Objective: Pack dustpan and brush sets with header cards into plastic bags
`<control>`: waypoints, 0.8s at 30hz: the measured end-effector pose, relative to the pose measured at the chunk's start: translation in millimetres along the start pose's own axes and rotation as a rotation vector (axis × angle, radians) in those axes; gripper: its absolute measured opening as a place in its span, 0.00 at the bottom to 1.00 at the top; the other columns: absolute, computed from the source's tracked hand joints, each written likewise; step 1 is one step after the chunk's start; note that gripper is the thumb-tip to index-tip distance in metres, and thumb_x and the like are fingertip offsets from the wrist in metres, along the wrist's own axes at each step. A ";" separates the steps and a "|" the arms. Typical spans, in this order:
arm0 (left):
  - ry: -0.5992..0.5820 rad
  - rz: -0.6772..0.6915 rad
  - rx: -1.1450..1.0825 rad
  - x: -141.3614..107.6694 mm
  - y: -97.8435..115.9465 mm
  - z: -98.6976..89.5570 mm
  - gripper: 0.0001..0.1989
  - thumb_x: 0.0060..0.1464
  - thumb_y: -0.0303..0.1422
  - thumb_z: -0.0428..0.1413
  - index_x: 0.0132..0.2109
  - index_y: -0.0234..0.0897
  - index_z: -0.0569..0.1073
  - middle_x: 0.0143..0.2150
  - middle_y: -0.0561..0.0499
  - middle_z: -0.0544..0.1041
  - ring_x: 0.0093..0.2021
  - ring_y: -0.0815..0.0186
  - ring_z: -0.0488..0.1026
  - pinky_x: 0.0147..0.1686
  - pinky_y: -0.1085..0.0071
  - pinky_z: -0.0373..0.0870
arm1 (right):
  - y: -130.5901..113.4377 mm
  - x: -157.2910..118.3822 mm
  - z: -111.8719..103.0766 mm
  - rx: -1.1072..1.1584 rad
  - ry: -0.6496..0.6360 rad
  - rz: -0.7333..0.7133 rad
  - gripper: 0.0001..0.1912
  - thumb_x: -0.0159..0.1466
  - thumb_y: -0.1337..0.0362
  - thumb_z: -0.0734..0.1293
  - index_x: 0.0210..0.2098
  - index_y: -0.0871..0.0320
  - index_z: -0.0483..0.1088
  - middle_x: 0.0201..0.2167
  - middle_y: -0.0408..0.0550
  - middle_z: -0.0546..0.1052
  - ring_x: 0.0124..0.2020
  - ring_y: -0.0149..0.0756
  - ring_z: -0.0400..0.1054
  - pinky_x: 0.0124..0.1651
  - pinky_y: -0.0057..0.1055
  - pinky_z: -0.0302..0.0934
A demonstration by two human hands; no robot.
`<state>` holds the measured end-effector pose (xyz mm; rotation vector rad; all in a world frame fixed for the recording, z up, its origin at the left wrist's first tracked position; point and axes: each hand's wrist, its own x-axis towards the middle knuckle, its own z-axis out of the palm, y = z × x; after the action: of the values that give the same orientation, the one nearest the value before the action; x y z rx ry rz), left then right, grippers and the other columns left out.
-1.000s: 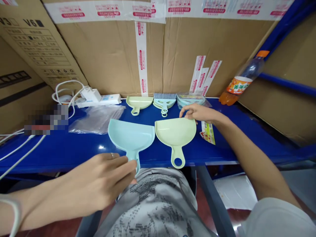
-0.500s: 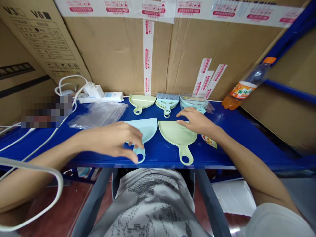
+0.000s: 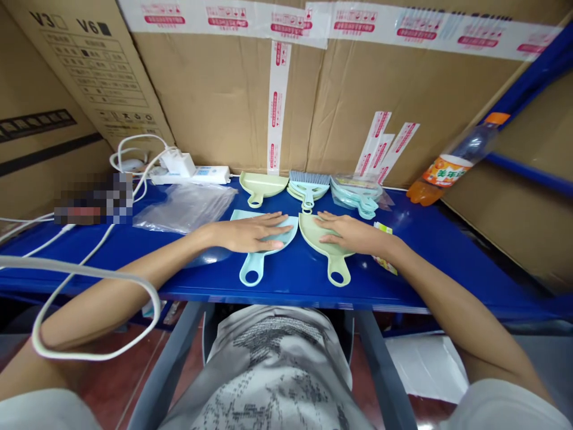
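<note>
My left hand (image 3: pixel 253 232) lies flat with fingers spread over the pan of a light blue dustpan (image 3: pixel 253 263), whose ringed handle points toward me. Beside it, my right hand (image 3: pixel 347 233) rests with its fingers stretched over a pale green dustpan (image 3: pixel 335 258). Neither hand is closed round anything. Farther back stand a second green dustpan (image 3: pixel 264 184), a blue brush with grey bristles (image 3: pixel 308 184) on stacked dustpans, and light blue pieces in clear plastic (image 3: pixel 358 192). A small colourful packet (image 3: pixel 385 266) is partly hidden by my right wrist.
Clear plastic bags (image 3: pixel 185 206) lie at the left of the blue table (image 3: pixel 277 292), near a white power strip (image 3: pixel 210 174) and cables. A bottle of orange drink (image 3: pixel 441 170) leans at the right. Large cardboard (image 3: pixel 215 95) rises behind; a white cable loops over my left forearm.
My left hand has moved up and right from the blue dustpan's handle onto its pan, fingers now spread. My right hand has come down onto the green dustpan. The dustpans sit closer together.
</note>
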<state>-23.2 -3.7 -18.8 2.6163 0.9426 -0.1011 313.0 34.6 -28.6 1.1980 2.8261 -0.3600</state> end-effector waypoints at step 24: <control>0.868 -0.101 -0.153 -1.7 -30.6 -17.1 0.18 0.72 0.42 0.56 0.57 0.36 0.82 0.59 0.41 0.84 0.58 0.53 0.80 0.63 0.54 0.75 | -11.4 -8.8 -23.0 0.010 0.345 -0.045 0.24 0.76 0.52 0.65 0.63 0.58 0.82 0.66 0.61 0.80 0.69 0.64 0.73 0.74 0.61 0.61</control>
<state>-44.7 23.1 -11.8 2.4444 1.2618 1.1081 312.0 26.0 -2.8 1.3147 3.1467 -0.1836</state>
